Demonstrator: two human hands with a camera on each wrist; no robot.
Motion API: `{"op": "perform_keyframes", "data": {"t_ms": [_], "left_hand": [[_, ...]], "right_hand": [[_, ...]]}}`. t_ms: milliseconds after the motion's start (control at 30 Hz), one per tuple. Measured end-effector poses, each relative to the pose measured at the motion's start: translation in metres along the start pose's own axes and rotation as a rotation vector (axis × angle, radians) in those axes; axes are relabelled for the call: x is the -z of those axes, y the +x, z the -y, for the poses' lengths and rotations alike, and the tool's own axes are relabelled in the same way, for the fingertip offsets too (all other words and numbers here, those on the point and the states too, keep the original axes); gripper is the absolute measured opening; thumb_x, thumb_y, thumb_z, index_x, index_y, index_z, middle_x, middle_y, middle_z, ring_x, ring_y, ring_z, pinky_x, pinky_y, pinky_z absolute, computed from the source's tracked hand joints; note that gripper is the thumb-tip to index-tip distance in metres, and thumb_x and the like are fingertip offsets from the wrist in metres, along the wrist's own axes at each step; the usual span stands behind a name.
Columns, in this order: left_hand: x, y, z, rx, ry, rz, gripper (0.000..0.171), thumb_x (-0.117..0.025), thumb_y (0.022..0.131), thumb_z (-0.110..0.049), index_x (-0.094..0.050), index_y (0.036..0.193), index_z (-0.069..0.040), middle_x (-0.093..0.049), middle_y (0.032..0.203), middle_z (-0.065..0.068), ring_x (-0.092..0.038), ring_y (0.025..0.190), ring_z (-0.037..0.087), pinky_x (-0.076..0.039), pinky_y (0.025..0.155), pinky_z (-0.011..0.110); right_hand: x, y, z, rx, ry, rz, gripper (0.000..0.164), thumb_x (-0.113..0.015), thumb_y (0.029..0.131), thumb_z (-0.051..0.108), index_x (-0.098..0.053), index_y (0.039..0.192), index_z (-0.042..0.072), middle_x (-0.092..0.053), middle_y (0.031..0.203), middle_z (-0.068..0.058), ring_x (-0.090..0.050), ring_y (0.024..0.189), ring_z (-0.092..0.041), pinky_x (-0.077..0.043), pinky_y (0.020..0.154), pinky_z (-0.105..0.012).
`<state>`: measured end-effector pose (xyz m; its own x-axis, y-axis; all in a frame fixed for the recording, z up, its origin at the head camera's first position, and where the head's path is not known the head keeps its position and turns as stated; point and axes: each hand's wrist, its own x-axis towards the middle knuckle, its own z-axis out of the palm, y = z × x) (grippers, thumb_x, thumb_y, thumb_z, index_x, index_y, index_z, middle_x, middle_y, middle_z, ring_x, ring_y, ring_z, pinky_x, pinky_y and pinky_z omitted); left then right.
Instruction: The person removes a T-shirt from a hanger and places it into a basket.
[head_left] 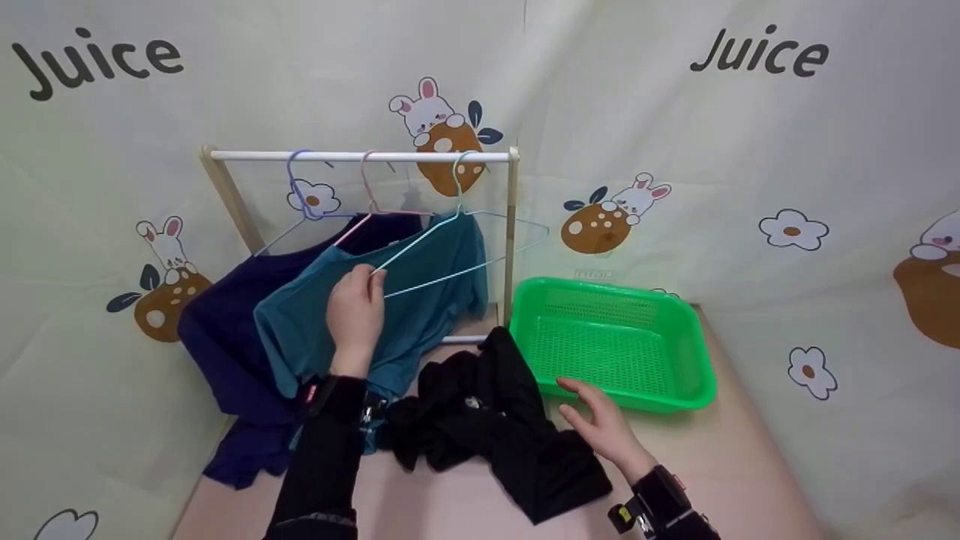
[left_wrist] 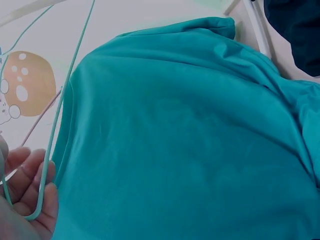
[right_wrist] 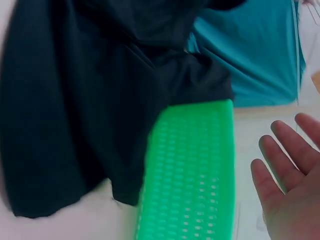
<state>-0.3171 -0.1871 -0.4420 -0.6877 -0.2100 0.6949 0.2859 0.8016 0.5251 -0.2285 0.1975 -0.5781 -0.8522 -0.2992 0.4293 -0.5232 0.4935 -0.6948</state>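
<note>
My left hand (head_left: 355, 311) grips one lower corner of a mint-green hanger (head_left: 431, 234), whose hook hangs over the rack's white rail. In the left wrist view the fingers curl round the bend of this hanger (left_wrist: 52, 140). Behind it, a teal shirt (head_left: 315, 300) hangs on a pink hanger (head_left: 365, 187), and a navy garment (head_left: 232, 322) on a purple hanger (head_left: 294, 187). My right hand (head_left: 604, 426) is held with fingers spread and nothing in them, over the near side of the green basket (head_left: 697, 360). A crumpled black garment (head_left: 480, 412) lies on the table between both hands.
The clothes rack has a white rail (head_left: 255, 156) and wooden posts (head_left: 512, 240), standing at the back left of the table (head_left: 420, 502). A printed cloth backdrop (head_left: 645, 112) rises behind. The black garment overlaps the basket's left side.
</note>
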Motion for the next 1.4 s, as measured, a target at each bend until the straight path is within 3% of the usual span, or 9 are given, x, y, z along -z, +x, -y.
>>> {"op": "perform_keyframes", "data": {"t_ms": [200, 500, 767, 1100, 1233, 1400], "left_hand": [[0.000, -0.007, 0.004, 0.135, 0.008, 0.080, 0.042, -0.062, 0.099, -0.036, -0.057, 0.120, 0.000, -0.062, 0.106, 0.019, -0.058, 0.096, 0.034, -0.046, 0.080, 0.050], [-0.001, -0.024, 0.016, 0.239, 0.035, 0.159, 0.073, -0.062, 0.093, -0.054, -0.045, 0.137, 0.001, -0.057, 0.126, 0.023, -0.056, 0.112, 0.040, -0.044, 0.088, 0.057], [-0.004, -0.046, 0.028, 0.315, 0.080, 0.303, 0.099, -0.053, 0.088, -0.072, -0.026, 0.152, 0.000, -0.041, 0.146, 0.028, -0.044, 0.128, 0.045, -0.036, 0.097, 0.065], [-0.011, -0.073, 0.040, 0.304, 0.138, 0.429, 0.110, -0.045, 0.085, -0.080, -0.018, 0.156, -0.002, -0.033, 0.153, 0.025, -0.038, 0.133, 0.045, -0.033, 0.097, 0.068], [-0.014, -0.081, 0.043, 0.286, 0.160, 0.478, 0.109, -0.047, 0.085, -0.079, -0.018, 0.157, -0.002, -0.031, 0.154, 0.025, -0.036, 0.135, 0.045, -0.033, 0.098, 0.068], [-0.020, -0.092, 0.046, 0.259, 0.197, 0.546, 0.106, -0.049, 0.087, -0.077, -0.019, 0.157, -0.002, -0.029, 0.155, 0.027, -0.031, 0.139, 0.044, -0.028, 0.101, 0.069]], "right_hand": [[-0.020, -0.005, 0.001, 0.077, -0.103, 0.110, 0.056, -0.076, 0.088, 0.025, -0.056, 0.138, 0.010, -0.056, 0.137, -0.015, -0.052, 0.125, -0.035, -0.041, 0.100, -0.055], [-0.050, -0.008, 0.007, -0.015, -0.207, 0.258, 0.081, -0.082, 0.080, 0.040, -0.045, 0.148, 0.018, -0.042, 0.146, -0.023, -0.049, 0.123, -0.047, -0.044, 0.092, -0.062], [-0.066, -0.008, 0.008, -0.064, -0.260, 0.311, 0.089, -0.084, 0.077, 0.044, -0.041, 0.152, 0.022, -0.026, 0.155, -0.027, -0.039, 0.132, -0.051, -0.043, 0.094, -0.061], [-0.081, -0.012, 0.001, -0.041, -0.387, 0.406, 0.086, -0.085, 0.076, 0.035, -0.044, 0.149, 0.020, -0.031, 0.151, -0.030, -0.050, 0.120, -0.051, -0.049, 0.085, -0.059], [-0.088, -0.009, 0.001, -0.079, -0.423, 0.405, 0.080, -0.085, 0.076, 0.033, -0.048, 0.146, 0.021, -0.034, 0.148, -0.032, -0.050, 0.119, -0.050, -0.048, 0.084, -0.062], [-0.091, -0.006, 0.000, -0.069, -0.497, 0.370, 0.066, -0.084, 0.076, 0.032, -0.059, 0.135, 0.019, -0.054, 0.130, -0.023, -0.055, 0.110, -0.039, -0.049, 0.079, -0.056]]}}
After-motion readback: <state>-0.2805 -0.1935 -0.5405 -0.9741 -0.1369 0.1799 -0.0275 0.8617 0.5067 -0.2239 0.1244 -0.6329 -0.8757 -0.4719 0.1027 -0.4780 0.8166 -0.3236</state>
